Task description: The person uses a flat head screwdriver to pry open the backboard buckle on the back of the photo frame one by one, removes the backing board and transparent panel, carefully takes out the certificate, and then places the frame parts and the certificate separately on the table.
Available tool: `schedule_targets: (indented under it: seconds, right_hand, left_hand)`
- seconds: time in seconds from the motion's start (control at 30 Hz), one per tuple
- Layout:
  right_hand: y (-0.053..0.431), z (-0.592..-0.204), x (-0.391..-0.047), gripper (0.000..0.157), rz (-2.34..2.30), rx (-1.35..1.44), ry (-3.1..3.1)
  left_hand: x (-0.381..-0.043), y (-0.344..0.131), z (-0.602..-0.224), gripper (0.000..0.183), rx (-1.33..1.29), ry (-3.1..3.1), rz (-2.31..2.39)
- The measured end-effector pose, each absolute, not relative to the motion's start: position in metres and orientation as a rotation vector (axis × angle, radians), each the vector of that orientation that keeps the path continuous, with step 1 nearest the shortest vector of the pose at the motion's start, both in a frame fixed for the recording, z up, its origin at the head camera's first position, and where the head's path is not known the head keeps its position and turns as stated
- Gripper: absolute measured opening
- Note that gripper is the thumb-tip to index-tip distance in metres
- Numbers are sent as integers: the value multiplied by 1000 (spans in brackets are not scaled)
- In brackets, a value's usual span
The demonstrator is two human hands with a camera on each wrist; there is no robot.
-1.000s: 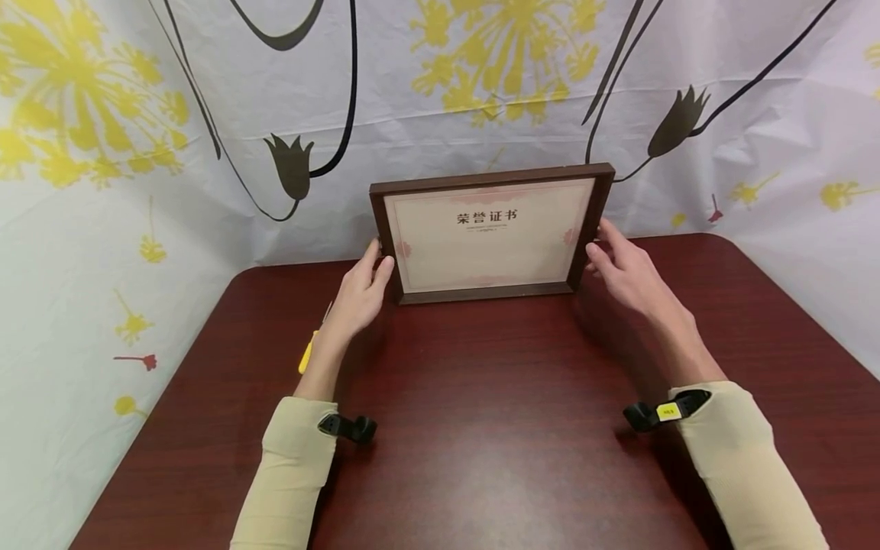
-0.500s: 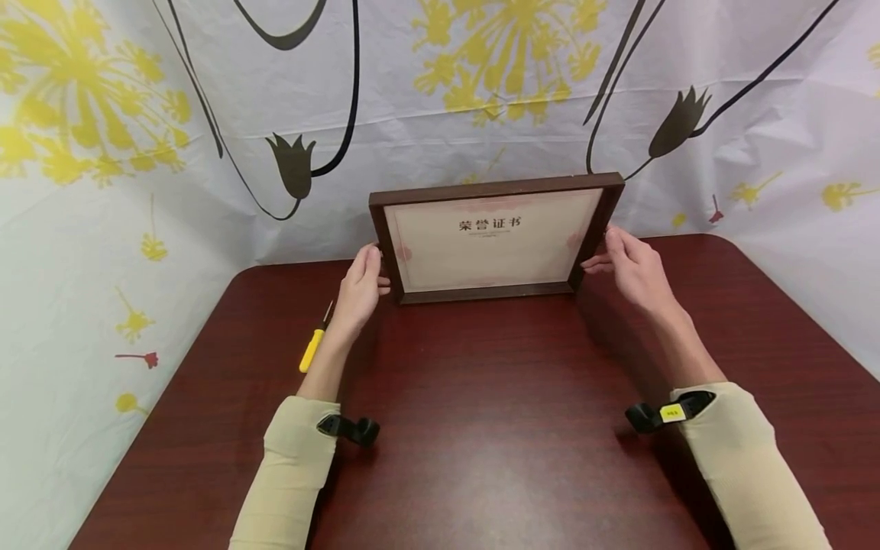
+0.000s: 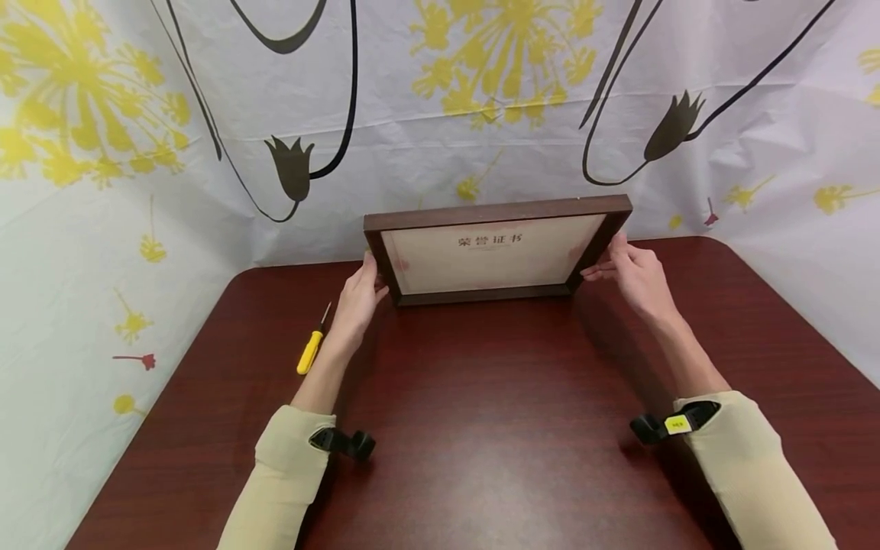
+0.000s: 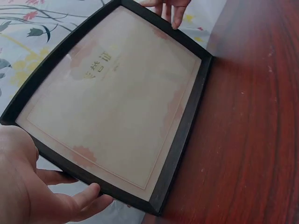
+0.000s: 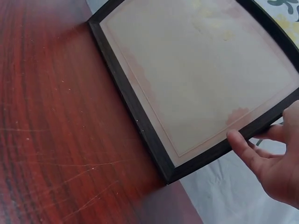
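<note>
A dark brown picture frame with a cream certificate inside stands on its long lower edge at the back of the table, its top leaning toward me. Chinese characters run across the upper part of the sheet. My left hand holds the frame's left side, thumb near the top corner and other fingers lower along the edge, as the left wrist view shows. On the opposite side my right hand grips the frame between thumb and fingers, with fingertips at its border. The back of the frame is hidden.
A screwdriver with a yellow handle lies on the reddish-brown table, left of my left forearm. Behind the table hangs a white sheet printed with flowers, close behind the frame.
The frame's top edge has come forward and down, so it leans more toward me while its lower edge stays put. Both hands have shifted their hold along the sides.
</note>
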State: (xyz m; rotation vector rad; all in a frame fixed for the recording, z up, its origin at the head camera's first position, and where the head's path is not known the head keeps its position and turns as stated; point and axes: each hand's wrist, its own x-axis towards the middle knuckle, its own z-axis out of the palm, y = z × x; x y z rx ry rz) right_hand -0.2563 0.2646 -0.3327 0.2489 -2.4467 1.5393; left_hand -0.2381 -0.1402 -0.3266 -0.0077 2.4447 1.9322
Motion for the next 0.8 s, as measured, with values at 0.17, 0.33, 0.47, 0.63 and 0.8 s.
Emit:
schedule_targets:
  seconds: [0.17, 0.33, 0.47, 0.63, 0.8]
  right_hand:
    - [263, -333, -254, 70, 1701, 301, -2360]
    - [266, -335, -247, 72, 1742, 352, -2359]
    - [268, -337, -242, 69, 1777, 389, -2351]
    - [272, -339, -238, 72, 1626, 384, -2465]
    - [280, -341, -234, 73, 1494, 377, -2575]
  left_hand:
    - [-231, -142, -328, 75, 27, 2439, 1944]
    - [-222, -142, -326, 76, 54, 2428, 1923]
    - [-217, -140, -324, 74, 25, 2383, 1937]
    - [-213, -138, -324, 69, 42, 2335, 1988]
    - [-210, -139, -327, 62, 84, 2306, 2035]
